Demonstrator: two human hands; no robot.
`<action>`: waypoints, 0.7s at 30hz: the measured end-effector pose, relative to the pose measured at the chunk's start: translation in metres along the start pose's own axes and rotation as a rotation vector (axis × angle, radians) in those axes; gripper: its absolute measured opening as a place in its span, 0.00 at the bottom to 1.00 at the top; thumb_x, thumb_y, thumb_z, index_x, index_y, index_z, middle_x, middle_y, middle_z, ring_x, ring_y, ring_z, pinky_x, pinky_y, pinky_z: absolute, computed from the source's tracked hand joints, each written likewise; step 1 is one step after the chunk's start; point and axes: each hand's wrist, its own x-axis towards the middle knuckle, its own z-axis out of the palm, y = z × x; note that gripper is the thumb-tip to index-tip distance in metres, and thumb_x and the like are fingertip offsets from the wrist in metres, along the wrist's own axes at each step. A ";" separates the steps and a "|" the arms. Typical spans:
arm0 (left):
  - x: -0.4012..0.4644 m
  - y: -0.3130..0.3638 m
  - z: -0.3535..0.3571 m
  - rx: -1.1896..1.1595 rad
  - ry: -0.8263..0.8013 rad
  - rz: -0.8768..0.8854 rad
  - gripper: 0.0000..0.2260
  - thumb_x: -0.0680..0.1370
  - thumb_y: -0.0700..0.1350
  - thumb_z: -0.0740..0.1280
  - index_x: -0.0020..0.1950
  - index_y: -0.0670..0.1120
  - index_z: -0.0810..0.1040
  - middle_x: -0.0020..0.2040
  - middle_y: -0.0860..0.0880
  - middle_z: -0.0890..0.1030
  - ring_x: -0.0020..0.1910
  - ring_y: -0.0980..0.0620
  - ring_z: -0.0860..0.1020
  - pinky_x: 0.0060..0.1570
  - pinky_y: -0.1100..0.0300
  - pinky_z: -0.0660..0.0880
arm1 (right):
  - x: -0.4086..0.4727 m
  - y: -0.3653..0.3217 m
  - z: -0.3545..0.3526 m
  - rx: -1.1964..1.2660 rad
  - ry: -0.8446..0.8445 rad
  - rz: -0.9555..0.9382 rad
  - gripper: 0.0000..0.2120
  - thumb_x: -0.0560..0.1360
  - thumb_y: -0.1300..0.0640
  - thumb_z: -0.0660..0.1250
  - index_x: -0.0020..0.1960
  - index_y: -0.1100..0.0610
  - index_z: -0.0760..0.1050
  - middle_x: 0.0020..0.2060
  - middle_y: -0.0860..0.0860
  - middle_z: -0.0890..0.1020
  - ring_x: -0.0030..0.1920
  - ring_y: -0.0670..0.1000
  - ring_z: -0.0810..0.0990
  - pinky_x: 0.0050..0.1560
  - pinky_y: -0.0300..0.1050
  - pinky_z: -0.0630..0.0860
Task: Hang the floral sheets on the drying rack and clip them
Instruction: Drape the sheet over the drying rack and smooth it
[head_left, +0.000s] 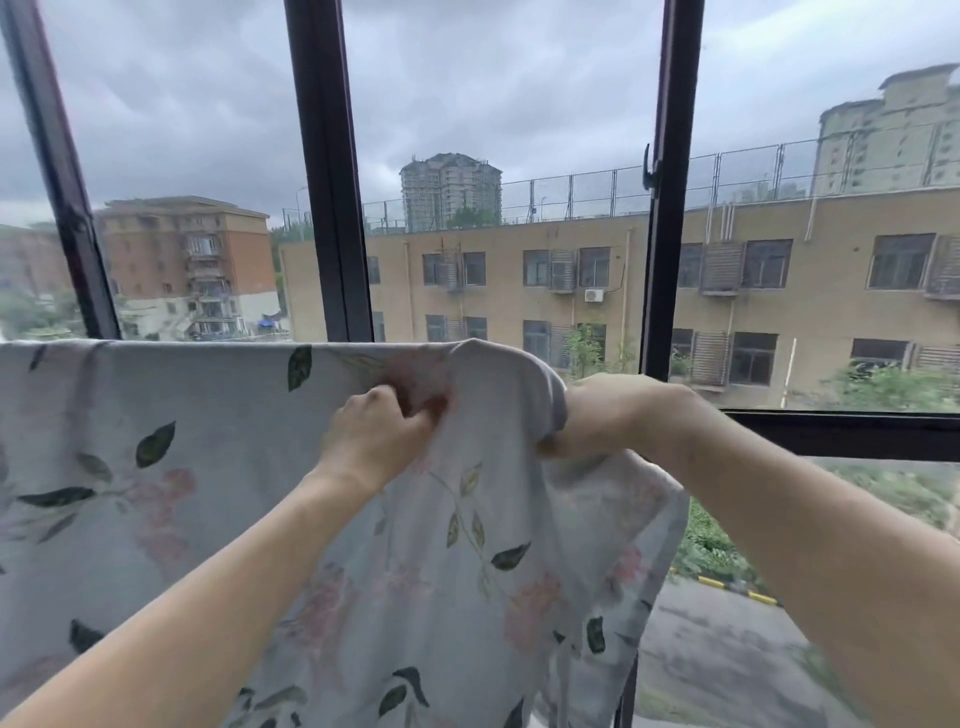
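Floral sheet (156, 467) hangs draped over a horizontal line at window height, the rail itself hidden under the cloth; pale fabric with dark leaves and faded pink blooms. Left hand (376, 431) pinches a bunched fold near the sheet's top edge, fingers curled into the cloth. Right hand (597, 415) is at the sheet's right end, its fingers covered by the fabric rolled over them; grip cannot be told. Dark window frame (330, 171) stands behind; tan building (779, 270) beyond, under grey sky.
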 end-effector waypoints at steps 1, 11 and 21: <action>-0.001 -0.001 0.001 -0.051 -0.039 0.011 0.24 0.73 0.67 0.61 0.49 0.48 0.80 0.48 0.47 0.83 0.48 0.43 0.79 0.46 0.53 0.77 | 0.004 0.000 0.002 -0.098 0.053 0.028 0.15 0.74 0.43 0.62 0.52 0.52 0.75 0.44 0.48 0.79 0.46 0.52 0.78 0.45 0.44 0.75; -0.004 0.019 -0.011 -0.177 0.084 0.432 0.09 0.75 0.45 0.64 0.35 0.44 0.72 0.28 0.51 0.73 0.27 0.49 0.72 0.28 0.56 0.70 | 0.016 0.047 -0.047 0.137 0.135 0.152 0.10 0.77 0.61 0.58 0.45 0.60 0.78 0.44 0.57 0.82 0.43 0.58 0.82 0.39 0.48 0.80; 0.101 0.162 -0.064 0.048 0.120 0.333 0.10 0.78 0.48 0.62 0.46 0.43 0.79 0.41 0.47 0.79 0.41 0.48 0.77 0.41 0.57 0.72 | 0.055 0.084 -0.054 0.263 0.725 0.411 0.11 0.79 0.57 0.55 0.52 0.59 0.74 0.44 0.56 0.80 0.42 0.56 0.78 0.42 0.47 0.72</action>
